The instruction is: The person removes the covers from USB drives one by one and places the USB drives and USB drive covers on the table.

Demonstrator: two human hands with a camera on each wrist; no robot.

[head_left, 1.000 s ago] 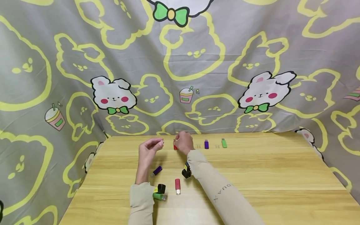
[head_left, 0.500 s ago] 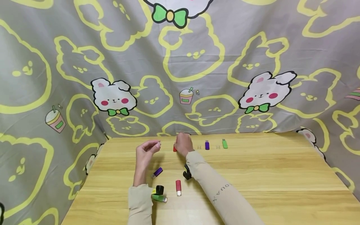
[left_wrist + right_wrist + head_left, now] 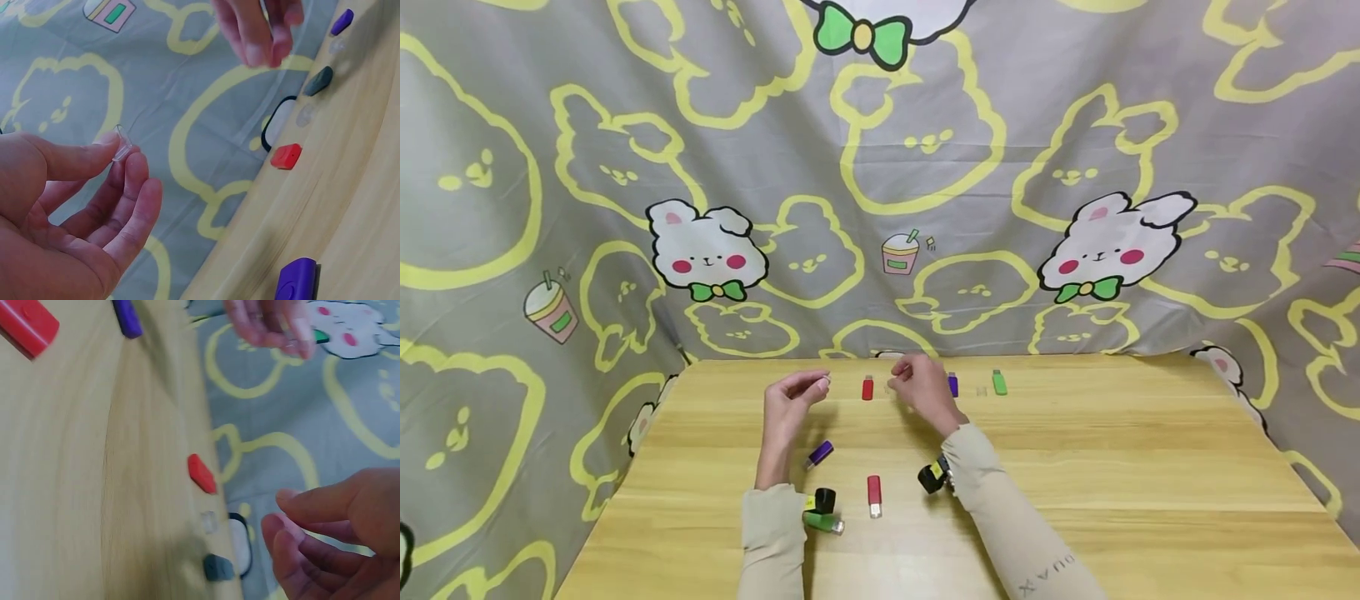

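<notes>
My left hand (image 3: 817, 385) is raised over the table (image 3: 1120, 467) and pinches a small clear cap (image 3: 120, 144) between thumb and forefinger. To its right my right hand (image 3: 904, 377) hovers near the back edge with loosely curled fingers (image 3: 294, 534) and nothing in them. It sits between a red USB stick (image 3: 867, 387) and a purple stick (image 3: 952, 384). A green stick (image 3: 998, 382) lies further right. In the left wrist view the red stick (image 3: 286, 156) lies against the cloth.
Closer to me lie a purple stick (image 3: 820, 453), a red stick (image 3: 874, 495) and a green stick (image 3: 826, 522). A clear cap (image 3: 981, 390) sits between the far purple and green sticks. A bunny-print cloth (image 3: 880, 208) hangs behind the table.
My right hand has let go of the far red stick and moved right, leaving it uncovered. My left hand has stayed put with the clear cap.
</notes>
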